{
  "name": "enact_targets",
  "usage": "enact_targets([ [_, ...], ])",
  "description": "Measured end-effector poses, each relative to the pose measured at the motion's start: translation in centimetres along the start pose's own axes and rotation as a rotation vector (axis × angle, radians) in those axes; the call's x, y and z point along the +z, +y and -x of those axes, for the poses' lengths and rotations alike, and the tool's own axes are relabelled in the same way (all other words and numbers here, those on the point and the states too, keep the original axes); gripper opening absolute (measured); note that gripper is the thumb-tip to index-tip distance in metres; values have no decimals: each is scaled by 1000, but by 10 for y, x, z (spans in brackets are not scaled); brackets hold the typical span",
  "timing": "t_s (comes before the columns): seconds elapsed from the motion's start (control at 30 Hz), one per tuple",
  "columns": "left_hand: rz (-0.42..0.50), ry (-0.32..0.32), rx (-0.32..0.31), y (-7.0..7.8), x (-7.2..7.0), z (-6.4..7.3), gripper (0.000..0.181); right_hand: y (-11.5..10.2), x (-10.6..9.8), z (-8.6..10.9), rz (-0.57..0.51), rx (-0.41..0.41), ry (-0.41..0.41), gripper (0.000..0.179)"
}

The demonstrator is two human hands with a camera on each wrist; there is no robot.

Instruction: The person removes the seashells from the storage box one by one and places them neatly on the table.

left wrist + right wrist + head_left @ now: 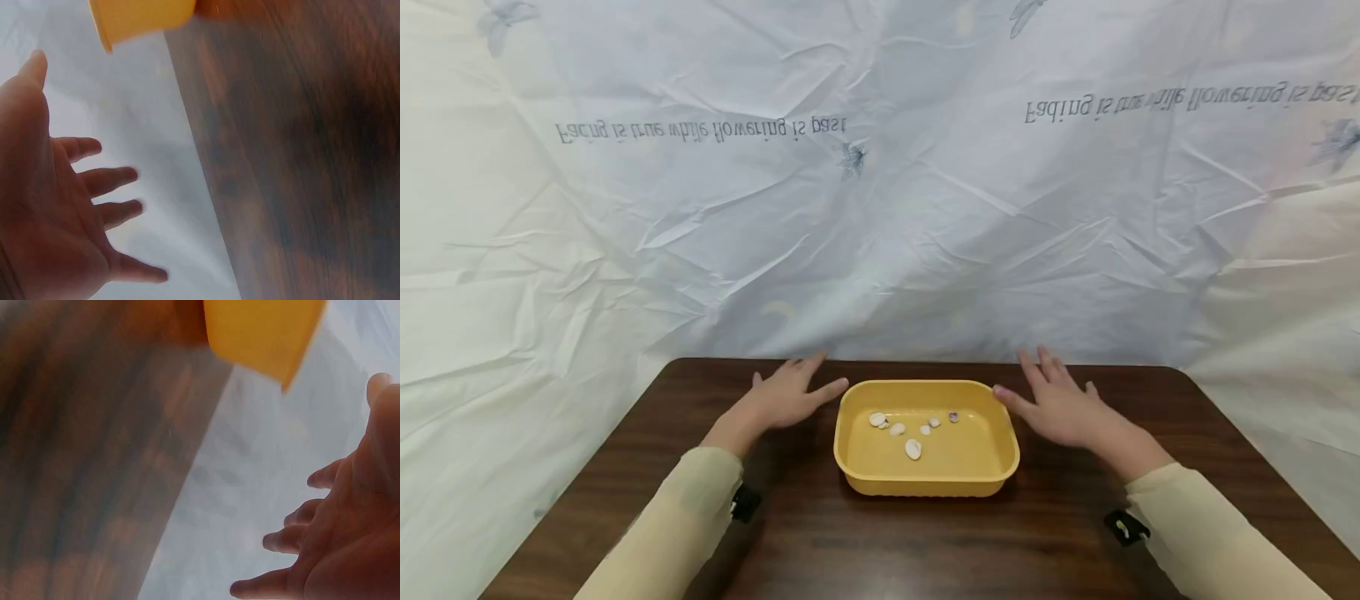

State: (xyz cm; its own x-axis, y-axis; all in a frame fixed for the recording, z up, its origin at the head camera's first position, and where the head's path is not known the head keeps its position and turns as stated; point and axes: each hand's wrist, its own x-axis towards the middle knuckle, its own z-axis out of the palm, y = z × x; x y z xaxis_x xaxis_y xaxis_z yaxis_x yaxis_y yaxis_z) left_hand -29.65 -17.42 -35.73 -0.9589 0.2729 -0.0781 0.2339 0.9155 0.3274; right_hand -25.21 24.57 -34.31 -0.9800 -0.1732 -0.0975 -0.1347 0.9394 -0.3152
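The left hand (784, 396), fingers spread, holds nothing beside a yellow, rounded-corner rectangular tub (927, 485). The tub sits on the dark brown wood-grain tabletop (820, 550). Small white, shell-like pieces (913, 449) lie scattered in it, a purplish piece (953, 417) rightmost. Beyond, the right hand (1063, 408) is empty, fingers spread, near the tub's right end.

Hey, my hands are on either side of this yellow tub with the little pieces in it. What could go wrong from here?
The small pieces look loose in the yellow tub, so tilting it might send them sliding. The right hand has its thumb very near the tub, so a slip could bump it. The left hand isn't gripping it, so a one-sided lift could tip it.
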Motion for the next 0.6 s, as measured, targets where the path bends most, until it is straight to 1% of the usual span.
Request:
enact_targets([
  [0.1, 85, -57, 26, 13, 8, 10, 104, -10, 9, 11, -5, -21, -39, 112],
  [0.2, 156, -113, 30, 25, 17, 23, 112, -18, 18, 19, -66, -51, -83, 116],
  [0.27, 191, -136, 31, 32, 24, 30, 117, -21, 26, 21, -105, -64, -108, 119],
  [0.37, 190, -162, 20, 40, 34, 39, 124, -27, 39, 22, -139, -59, -133, 126],
  [0.43, 165, -164, 17, 46, 41, 41, 129, -28, 48, 23, -159, -42, -137, 132],
  [0.5, 140, -155, 1, 50, 47, 43, 135, -28, 53, 22, -174, -26, -140, 137],
  [0.6, 125, -131, -25, 54, 53, 42, 145, -27, 55, 21, -188, -11, -148, 143],
])
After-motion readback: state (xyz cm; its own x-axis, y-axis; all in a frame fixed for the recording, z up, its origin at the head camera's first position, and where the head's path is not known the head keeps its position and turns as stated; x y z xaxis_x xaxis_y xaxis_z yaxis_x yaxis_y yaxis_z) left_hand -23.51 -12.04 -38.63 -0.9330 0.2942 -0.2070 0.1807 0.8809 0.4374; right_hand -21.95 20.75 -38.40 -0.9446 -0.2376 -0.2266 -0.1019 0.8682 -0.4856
